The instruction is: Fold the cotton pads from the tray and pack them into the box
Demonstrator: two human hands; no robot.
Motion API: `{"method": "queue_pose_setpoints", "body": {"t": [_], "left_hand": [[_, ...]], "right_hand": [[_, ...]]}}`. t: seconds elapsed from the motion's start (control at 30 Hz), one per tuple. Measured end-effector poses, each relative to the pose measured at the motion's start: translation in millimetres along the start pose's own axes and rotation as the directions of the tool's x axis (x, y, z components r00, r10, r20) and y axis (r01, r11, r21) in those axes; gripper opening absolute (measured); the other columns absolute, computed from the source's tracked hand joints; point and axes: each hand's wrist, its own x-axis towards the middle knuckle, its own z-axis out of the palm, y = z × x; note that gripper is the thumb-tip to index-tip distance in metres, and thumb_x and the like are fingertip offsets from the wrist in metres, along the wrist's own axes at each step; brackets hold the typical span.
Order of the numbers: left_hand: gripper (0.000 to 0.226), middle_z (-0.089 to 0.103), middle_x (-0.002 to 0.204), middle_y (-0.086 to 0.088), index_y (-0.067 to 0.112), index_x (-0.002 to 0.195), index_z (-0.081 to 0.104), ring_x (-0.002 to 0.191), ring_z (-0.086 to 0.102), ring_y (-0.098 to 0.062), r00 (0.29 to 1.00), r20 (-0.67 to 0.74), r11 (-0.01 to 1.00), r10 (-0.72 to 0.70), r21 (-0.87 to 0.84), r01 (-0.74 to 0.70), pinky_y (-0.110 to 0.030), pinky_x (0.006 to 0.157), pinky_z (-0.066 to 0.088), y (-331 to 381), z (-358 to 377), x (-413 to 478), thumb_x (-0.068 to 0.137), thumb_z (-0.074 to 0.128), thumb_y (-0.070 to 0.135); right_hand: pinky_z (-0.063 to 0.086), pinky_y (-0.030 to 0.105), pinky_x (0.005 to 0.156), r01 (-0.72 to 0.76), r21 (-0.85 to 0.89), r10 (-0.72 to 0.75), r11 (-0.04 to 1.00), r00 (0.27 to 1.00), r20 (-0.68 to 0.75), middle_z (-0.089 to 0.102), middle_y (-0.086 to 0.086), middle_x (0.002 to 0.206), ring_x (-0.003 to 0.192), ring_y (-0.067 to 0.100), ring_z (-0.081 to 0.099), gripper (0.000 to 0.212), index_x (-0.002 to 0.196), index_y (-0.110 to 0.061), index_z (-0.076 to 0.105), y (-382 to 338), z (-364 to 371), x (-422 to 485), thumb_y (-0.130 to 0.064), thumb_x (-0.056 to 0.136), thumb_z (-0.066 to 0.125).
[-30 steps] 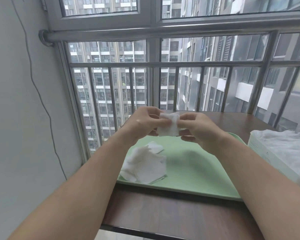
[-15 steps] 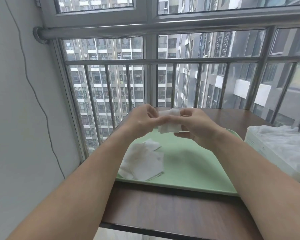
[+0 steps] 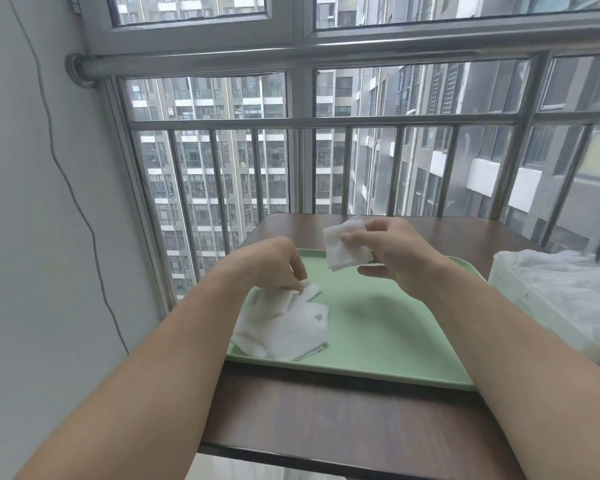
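Now, a pad in each hand

Nearest us on the tabletop (image 3: pixel 326 417) sits the green tray (image 3: pixel 378 334), with loose cotton pads (image 3: pixel 284 327) heaped in its near left corner. Our left hand (image 3: pixel 274 265) curls down onto that heap, fingertips pinching the top pad. Farther off, above the tray's far edge, our right hand (image 3: pixel 392 251) grips a folded pad (image 3: pixel 343 249) between thumb and fingers. The box (image 3: pixel 534 306) stands at the tabletop's right edge.

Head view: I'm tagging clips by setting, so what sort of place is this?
Probably a high-rise flat's enclosed balcony: window bars, tower blocks close outside, and a wooden table at the window.
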Motion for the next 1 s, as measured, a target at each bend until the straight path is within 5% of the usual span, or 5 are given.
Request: {"method": "queue_pose_setpoints", "body": {"t": [0.1,0.27,0.57,1.0], "left_hand": [[0.008,0.066,0.083,0.008,0.024,0.085,0.069,0.076,0.061,-0.011,0.993,-0.101,0.975,0.061,-0.208,-0.081,-0.021,0.064,0.046,1.7,-2.9,-0.1,0.088,0.073,0.017],[0.01,0.072,0.088,-0.001,0.021,0.087,0.068,0.081,0.066,-0.02,0.95,-0.292,0.781,0.107,-0.567,-0.263,-0.032,0.073,0.052,7.6,-7.8,-1.8,0.085,0.077,0.02],[0.029,0.075,0.086,0.0,0.014,0.102,0.062,0.076,0.07,-0.02,0.938,-0.264,0.386,0.223,-0.86,-0.334,-0.029,0.064,0.056,22.1,-3.5,-8.8,0.083,0.075,-0.003],[0.029,0.074,0.086,-0.003,0.013,0.097,0.065,0.079,0.072,-0.022,0.922,-0.375,0.412,0.097,-0.828,-0.38,-0.035,0.07,0.058,23.0,-0.1,-7.3,0.077,0.084,0.003]], "right_hand": [[0.057,0.034,0.072,-0.013,0.028,0.013,1.0,1.0,-0.018,0.071,0.01,0.101,0.088,0.023,0.067,0.017,0.095,-0.013,0.063,0.1,-1.2,0.7,-0.014,0.085,0.076],[0.056,0.031,0.065,-0.039,0.067,0.044,0.997,0.996,-0.078,0.068,0.01,0.092,0.081,0.025,0.065,0.013,0.087,-0.011,0.063,0.3,-3.1,1.6,-0.003,0.084,0.072],[0.058,0.027,0.058,-0.031,0.152,0.029,0.988,0.999,0.017,0.069,0.012,0.089,0.073,0.025,0.068,0.026,0.098,-0.006,0.061,-1.6,-1.4,-2.9,0.009,0.08,0.071],[0.06,0.035,0.072,0.051,0.29,-0.088,0.956,0.99,0.114,0.065,0.019,0.122,0.096,0.031,0.072,0.053,0.128,-0.006,0.05,-5.9,2.9,-5.4,0.007,0.082,0.073]]}}
